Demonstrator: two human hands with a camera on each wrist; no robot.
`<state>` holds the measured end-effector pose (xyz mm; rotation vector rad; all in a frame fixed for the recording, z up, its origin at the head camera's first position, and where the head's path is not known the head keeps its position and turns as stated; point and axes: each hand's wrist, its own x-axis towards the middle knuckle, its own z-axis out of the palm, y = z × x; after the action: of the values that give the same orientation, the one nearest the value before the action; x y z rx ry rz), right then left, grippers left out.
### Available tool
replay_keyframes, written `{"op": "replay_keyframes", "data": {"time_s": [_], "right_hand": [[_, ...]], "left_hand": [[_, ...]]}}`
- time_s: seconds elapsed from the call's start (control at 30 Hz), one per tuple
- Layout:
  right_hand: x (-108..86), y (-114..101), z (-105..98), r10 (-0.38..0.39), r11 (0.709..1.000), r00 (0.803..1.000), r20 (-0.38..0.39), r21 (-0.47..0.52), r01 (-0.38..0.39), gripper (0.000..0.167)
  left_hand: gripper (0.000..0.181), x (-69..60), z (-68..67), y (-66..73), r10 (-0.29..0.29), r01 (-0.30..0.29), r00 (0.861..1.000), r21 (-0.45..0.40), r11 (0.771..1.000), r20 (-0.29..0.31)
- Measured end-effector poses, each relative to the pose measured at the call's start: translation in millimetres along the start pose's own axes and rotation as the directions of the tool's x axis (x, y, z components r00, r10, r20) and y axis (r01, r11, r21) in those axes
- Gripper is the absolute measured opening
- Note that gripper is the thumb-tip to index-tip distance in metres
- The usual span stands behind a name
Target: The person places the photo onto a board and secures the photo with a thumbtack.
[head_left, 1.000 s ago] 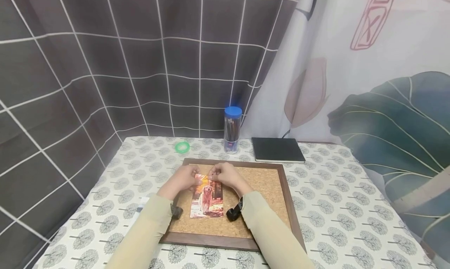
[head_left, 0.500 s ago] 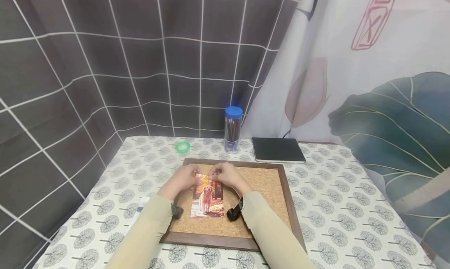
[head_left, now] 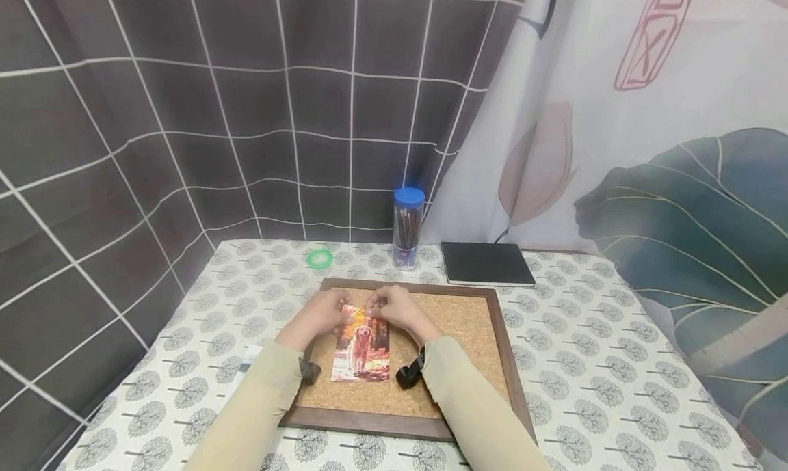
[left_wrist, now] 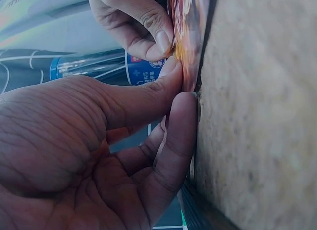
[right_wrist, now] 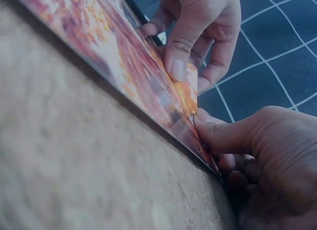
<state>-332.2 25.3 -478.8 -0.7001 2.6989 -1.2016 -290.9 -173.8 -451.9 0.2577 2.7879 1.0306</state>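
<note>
A glossy photo of a golden dog (head_left: 360,351) lies over the left part of a brown-framed cork board (head_left: 455,314). At its upper left corner, my left hand (head_left: 320,314) pinches the edge between thumb and finger; the left wrist view shows this hand (left_wrist: 99,136) close against the cork. My right hand (head_left: 400,307) pinches the top edge near the upper right corner. In the right wrist view, the right hand (right_wrist: 282,156) has its thumb on the photo (right_wrist: 129,62), whose top edge bends up between the hands. The fingers beneath are partly hidden.
Behind the board stand a clear tube with a blue lid (head_left: 408,228) and a green ring (head_left: 319,258). A black notebook (head_left: 488,262) lies at the back right. Beside the left forearm is a partly covered pale sheet (head_left: 251,353). Patterned cloth (head_left: 585,361) covers the table.
The photo's lower edge has shifted very slightly to the left. Both hands keep their hold at the top and have hardly moved.
</note>
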Motion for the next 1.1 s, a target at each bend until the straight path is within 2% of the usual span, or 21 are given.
{"op": "replay_keyframes", "data": {"time_s": [0.63, 1.1], "right_hand": [[-1.8, -5.2, 2.5, 0.046, 0.999, 0.999, -0.005, -0.001, -0.046, 0.009], [-1.3, -3.7, 3.3, 0.037, 0.999, 0.999, -0.015, 0.004, -0.037, 0.010]], "left_hand": [[0.031, 0.1, 0.3, 0.1, -0.009, 0.009, 1.000, -0.002, 1.000, -0.003], [0.033, 0.8, 1.4, -0.8, -0.023, 0.023, 1.000, -0.014, 1.000, -0.007]]}}
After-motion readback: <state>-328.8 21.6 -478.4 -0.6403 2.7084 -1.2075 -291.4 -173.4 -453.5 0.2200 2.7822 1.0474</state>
